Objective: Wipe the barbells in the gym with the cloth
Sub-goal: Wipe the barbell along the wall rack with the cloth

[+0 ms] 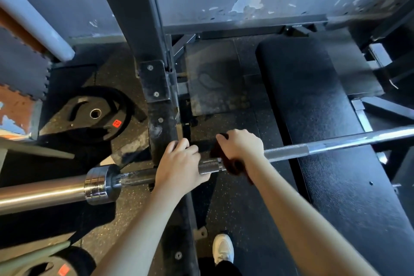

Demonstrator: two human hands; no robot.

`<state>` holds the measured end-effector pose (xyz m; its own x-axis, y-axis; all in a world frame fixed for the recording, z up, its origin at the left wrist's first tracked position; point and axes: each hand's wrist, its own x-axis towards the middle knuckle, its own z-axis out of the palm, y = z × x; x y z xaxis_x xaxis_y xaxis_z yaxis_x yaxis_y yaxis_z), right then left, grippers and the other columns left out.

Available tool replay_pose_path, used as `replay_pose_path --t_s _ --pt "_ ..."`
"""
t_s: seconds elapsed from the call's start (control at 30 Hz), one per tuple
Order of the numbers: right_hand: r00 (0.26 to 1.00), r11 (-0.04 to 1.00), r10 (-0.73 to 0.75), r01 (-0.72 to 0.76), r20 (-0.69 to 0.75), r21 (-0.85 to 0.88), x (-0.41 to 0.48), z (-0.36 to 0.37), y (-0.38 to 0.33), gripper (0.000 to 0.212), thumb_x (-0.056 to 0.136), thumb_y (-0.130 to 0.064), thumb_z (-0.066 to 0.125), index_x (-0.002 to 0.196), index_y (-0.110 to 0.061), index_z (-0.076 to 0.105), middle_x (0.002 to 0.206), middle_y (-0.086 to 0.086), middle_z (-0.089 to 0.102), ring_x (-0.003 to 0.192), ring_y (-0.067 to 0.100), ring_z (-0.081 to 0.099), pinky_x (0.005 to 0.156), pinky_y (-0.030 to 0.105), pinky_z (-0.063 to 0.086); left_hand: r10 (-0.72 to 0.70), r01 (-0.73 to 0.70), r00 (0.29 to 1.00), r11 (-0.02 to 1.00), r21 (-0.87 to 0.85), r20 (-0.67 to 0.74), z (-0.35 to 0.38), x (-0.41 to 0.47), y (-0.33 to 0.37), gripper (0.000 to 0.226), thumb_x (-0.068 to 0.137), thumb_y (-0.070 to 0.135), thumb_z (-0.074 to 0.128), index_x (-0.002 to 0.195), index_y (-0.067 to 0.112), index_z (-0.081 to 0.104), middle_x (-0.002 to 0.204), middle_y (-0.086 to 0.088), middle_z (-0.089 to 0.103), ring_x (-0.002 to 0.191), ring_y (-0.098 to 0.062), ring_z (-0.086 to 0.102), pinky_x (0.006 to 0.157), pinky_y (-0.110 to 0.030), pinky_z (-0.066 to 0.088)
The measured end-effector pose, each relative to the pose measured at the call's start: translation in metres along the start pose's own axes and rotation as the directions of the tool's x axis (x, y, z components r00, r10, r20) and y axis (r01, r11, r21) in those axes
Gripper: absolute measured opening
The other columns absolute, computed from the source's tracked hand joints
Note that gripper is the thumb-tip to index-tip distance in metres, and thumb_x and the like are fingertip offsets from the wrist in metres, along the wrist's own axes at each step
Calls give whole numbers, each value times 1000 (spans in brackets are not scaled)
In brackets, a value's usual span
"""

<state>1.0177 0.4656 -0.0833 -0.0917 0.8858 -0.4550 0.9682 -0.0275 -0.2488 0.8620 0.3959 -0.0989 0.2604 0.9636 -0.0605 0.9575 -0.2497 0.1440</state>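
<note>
Dark rubber gym floor (235, 208) below, a black bench (324, 119) on the right, a weight plate (89, 116) lying flat on the left. The barbell (336, 143) runs across on its rack upright (160, 107). The left hand (179, 163) is clenched round the shaft just inside the collar (100, 184), steadying it. The right hand (243, 144) grasps a dark cloth (235, 167) wrapped over the knurled section; how far round it wraps looks unclear. Wiping seems under way at the left end. The next move calls for sliding the cloth rightward along the bare shaft, keeping firm pressure.
</note>
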Motion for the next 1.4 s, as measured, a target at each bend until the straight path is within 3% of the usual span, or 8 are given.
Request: replay_pose_path --t_s 0.13,0.4,0.57,0.77,0.93,1.07,1.23,1.4 --pt "863 946 -323 307 -389 -106 -65 37 16 36 97 -42 43 105 -15 66 95 5 68 88 25 63 85 39 51 -46 45 999 998 -37 -22 -2 -2 5 24 67 50 72 69 26 72 72 13 61 85 -18 52 81 -35 43" --pt "995 996 -88 87 38 31 0 -3 0 39 98 -51 38 96 -20 60 97 6 66 86 28 60 71 34 45 -7 6 1000 1000 -15 -20 -1 3 -1 37 74 55 57 64 22 71 68 10 59 84 -19 50 87 -34 40" --pt "832 912 -409 374 -375 -167 -55 30 28 40 95 -45 42 104 -14 66 84 4 68 74 25 64 65 35 51 -46 45 999 998 -46 -15 -2 -2 4 23 65 48 72 64 25 70 69 13 58 82 -17 50 83 -34 43" --pt "999 999 50 -49 -23 17 4 -3 7 44 102 -47 32 114 -16 60 103 9 67 93 32 62 74 34 46 -19 19 999 1000 8 -26 -2 -3 3 32 71 47 68 62 16 70 66 7 57 79 -19 51 81 -36 45" --pt "844 911 -402 408 -356 -60 -59 26 43 39 96 -39 42 113 -14 65 103 5 69 95 27 64 91 40 50 -56 56 998 998 -25 -2 -4 -4 7 29 62 46 78 63 18 70 66 9 56 78 -19 51 78 -37 49" --pt "903 958 -282 247 -324 -145 -33 15 26 38 100 -43 38 107 -15 63 76 5 67 68 29 65 57 31 43 -42 41 999 999 -13 -14 -4 -2 4 32 62 48 76 64 16 72 68 8 57 80 -19 51 82 -38 48" --pt "964 989 -48 83 -262 123 -27 -14 40 40 101 -46 40 127 -19 54 97 11 70 88 36 65 74 39 52 -37 37 999 999 6 -4 -3 -3 5 34 64 49 78 68 16 74 71 7 61 82 -19 52 81 -38 48" --pt "805 929 -349 362 -479 -69 -59 17 57 36 94 -36 43 110 -12 64 102 8 69 94 30 65 87 42 51 -51 51 998 999 4 -31 1 -5 4 33 66 48 76 70 15 73 72 6 60 83 -20 52 80 -39 48"
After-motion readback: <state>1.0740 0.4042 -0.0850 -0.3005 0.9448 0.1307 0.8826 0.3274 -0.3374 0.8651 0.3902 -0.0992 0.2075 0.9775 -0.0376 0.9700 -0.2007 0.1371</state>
